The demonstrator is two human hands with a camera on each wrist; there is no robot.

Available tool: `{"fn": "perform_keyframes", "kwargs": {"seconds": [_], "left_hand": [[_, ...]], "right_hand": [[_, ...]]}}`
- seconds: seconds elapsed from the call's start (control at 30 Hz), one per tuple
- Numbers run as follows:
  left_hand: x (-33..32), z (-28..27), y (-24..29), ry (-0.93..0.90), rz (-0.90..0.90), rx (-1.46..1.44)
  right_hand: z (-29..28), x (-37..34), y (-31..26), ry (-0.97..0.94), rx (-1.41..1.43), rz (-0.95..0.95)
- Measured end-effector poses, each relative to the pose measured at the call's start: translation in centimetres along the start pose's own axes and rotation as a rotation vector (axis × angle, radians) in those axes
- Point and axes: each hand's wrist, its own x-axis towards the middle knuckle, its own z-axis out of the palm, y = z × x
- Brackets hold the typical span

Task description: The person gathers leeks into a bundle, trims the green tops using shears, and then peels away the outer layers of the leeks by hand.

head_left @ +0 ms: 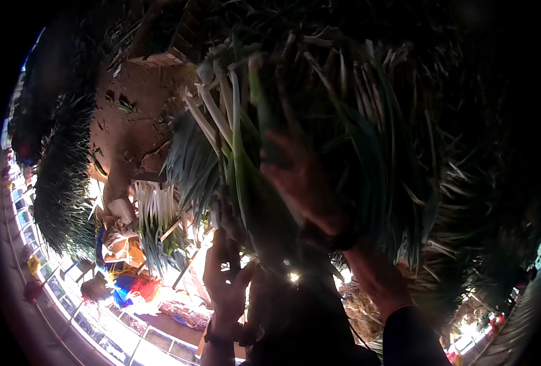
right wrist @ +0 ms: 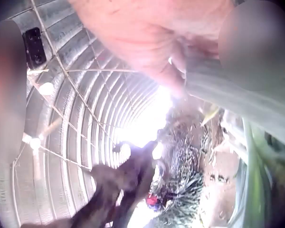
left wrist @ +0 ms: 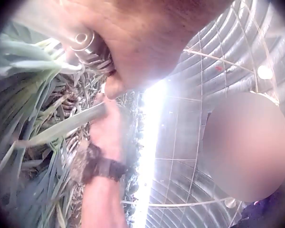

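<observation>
Left hand (head_left: pixel 224 277) sat nearest the body, fingers curled round a metal tool (left wrist: pixel 92 56). Ridged end visible, exact type couldn't be told. Right hand (head_left: pixel 298 183) was further out over the greens, blurred in the head view; right wrist view had it pinching a leek (right wrist: pixel 206 90) by the flat green leaf. Tool-to-leek contact: couldn't tell.

My read on handling: leaf looked thin enough to tear, so a grip lower, near the firm shank, was safer. Stalk wanted keeping straight, and eased out singly, since neighbouring leaves overlapped. Tool tip needed to stay clear of the right fingertips.

Just beyond, a stack of leeks (head_left: pixel 368 91) lay with white ends pointing away; what carried it was hidden. Left of that: bare soil (head_left: pixel 121 122), a pale-stemmed bundle (head_left: pixel 154 201) and, further over, a dark green heap (head_left: pixel 66 198). Furthest out, arched sheeting (left wrist: pixel 223 57) over thin bars.
</observation>
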Motion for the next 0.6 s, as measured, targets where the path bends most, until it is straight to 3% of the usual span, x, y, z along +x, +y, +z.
{"fn": "perform_keyframes", "kwargs": {"seconds": [0.07,0.1,0.13,0.2,0.27,0.3,0.33,0.37,0.47,0.6], "left_hand": [[-0.4,0.6,-1.1,-0.075,0.0,-0.056],[-0.5,0.6,-2.8,-0.131,0.068,0.056],[-0.2,1.4,-1.6,-0.209,0.014,0.026],[-0.2,2.6,-2.4,-0.232,0.279,0.095],[0.0,4.1,-1.0,-0.277,0.176,0.191],[-0.2,4.5,-0.8,-0.319,0.12,0.208],[-0.3,4.8,-0.8,-0.366,0.063,0.225],[-0.3,5.1,-1.4,-0.386,0.126,0.212],[-0.3,6.9,-2.0,-0.443,0.149,0.234],[-1.0,9.5,-2.4,-0.463,0.164,0.342]], "right_hand": [[-2.9,2.6,0.2,0.088,0.258,-0.003],[-4.4,3.8,0.8,0.127,0.345,0.022],[-6.1,4.6,2.6,0.152,0.349,0.103],[-8.4,4.6,9.0,0.058,-0.339,0.197],[-10.0,3.7,13.2,-0.128,-0.932,0.176],[-10.1,2.9,15.2,-0.131,-0.927,0.177],[-10.0,2.2,16.1,-0.119,-1.115,0.169],[-10.1,1.5,17.0,-0.105,-1.305,0.162],[-10.8,1.0,16.9,-0.251,-1.394,0.153],[-12.3,-3.6,12.6,-0.241,-1.335,0.073]]}}
